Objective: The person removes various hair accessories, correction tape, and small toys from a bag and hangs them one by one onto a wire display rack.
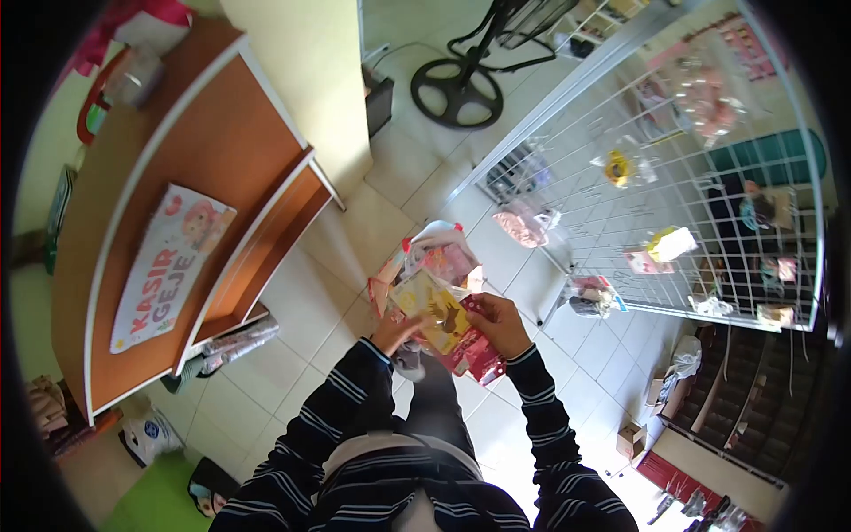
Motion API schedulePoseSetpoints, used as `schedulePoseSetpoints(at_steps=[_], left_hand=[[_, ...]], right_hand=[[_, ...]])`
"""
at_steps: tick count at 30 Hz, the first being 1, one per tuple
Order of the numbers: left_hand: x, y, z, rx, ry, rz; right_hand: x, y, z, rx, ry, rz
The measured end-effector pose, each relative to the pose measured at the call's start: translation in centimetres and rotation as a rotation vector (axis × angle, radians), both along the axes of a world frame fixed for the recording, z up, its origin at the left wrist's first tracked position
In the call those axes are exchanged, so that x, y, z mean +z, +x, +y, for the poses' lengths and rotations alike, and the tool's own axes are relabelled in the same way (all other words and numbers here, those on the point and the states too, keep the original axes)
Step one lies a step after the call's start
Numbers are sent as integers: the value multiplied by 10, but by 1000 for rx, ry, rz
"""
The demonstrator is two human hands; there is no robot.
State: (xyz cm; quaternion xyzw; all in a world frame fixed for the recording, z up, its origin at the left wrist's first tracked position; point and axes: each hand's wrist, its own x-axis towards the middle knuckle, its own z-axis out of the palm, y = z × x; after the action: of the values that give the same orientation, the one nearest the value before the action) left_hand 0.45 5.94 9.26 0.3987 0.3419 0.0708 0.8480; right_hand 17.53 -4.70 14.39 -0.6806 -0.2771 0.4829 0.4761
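Observation:
Both hands are in front of my body, low in the middle of the head view. My right hand (502,325) grips the right side of some flat packets, a yellow one (443,319) lying over a dark red one (470,356). At the left edge of the yellow packet is my left hand (396,332), its fingers bent and partly blurred; whether it grips the packet is unclear. Just beyond the hands, a pink and white bag (443,238) with clear plastic wrapping inside touches the packets.
A wooden counter (239,124) with a printed sign (173,266) stands at the left. To the right rises a white wire grid rack (612,217) hung with small packaged items. A black stand (457,93) is at the top, and shelves (740,399) are at the lower right.

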Motion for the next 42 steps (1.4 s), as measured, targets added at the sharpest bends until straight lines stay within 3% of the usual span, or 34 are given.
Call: schedulePoseSetpoints(at_steps=[2, 3, 4, 5, 6, 9, 10, 14, 16, 17, 21, 25, 26, 28, 30, 32, 33, 34, 35, 36, 39, 42], left_hand=[[35, 17, -3, -79, 105, -181], [43, 25, -6, 35, 39, -162], [44, 24, -7, 5, 72, -191], [40, 25, -5, 157, -206, -332], [42, 32, 1, 151, -90, -382], [70, 56, 14, 56, 351, -415], [102, 55, 13, 49, 165, -405], [137, 71, 13, 121, 297, -427], [167, 80, 11, 195, 282, -376], [188, 83, 1, 236, 304, -354], [188, 105, -9, 327, 363, -413], [179, 113, -28, 383, 424, -446], [175, 114, -30, 379, 495, -468], [185, 118, -32, 383, 148, -511], [171, 125, -29, 404, 123, -571], [182, 121, -33, 370, 1, -588], [184, 120, -34, 386, 6, -571], [183, 116, -34, 389, 11, -560], [181, 111, -33, 356, 175, -586], [189, 109, -35, 338, 128, -594], [189, 101, -34, 331, 54, -593], [200, 97, -39, 407, 90, -570]], right_hand=[[24, 0, 1, 122, -88, -233], [39, -1, 3, 96, -62, -261], [58, -5, 6, 26, 1, -314], [72, -6, 9, -62, 74, -373], [80, -3, 6, -10, -1, -428], [111, -5, -2, -37, 208, -651], [122, -7, -6, -53, 250, -764], [141, -1, -37, -283, 374, -837], [140, 7, -54, -273, 219, -635], [150, 5, -62, -342, 180, -5], [153, 2, -72, -605, 359, 245], [155, 34, -87, -586, 453, 130], [155, 44, -91, -463, 468, 50], [163, 56, -92, -341, 490, -28], [175, 64, -92, -425, 435, 12], [176, 101, -93, -484, 538, -198], [184, 124, -91, -592, 642, -230], [203, 149, -95, -700, 552, -414], [200, 186, -88, -809, 590, -525], [207, 216, -83, -874, 639, -826], [206, 298, -48, -1259, 548, -1061], [213, 326, -28, -1372, 627, -1079]])
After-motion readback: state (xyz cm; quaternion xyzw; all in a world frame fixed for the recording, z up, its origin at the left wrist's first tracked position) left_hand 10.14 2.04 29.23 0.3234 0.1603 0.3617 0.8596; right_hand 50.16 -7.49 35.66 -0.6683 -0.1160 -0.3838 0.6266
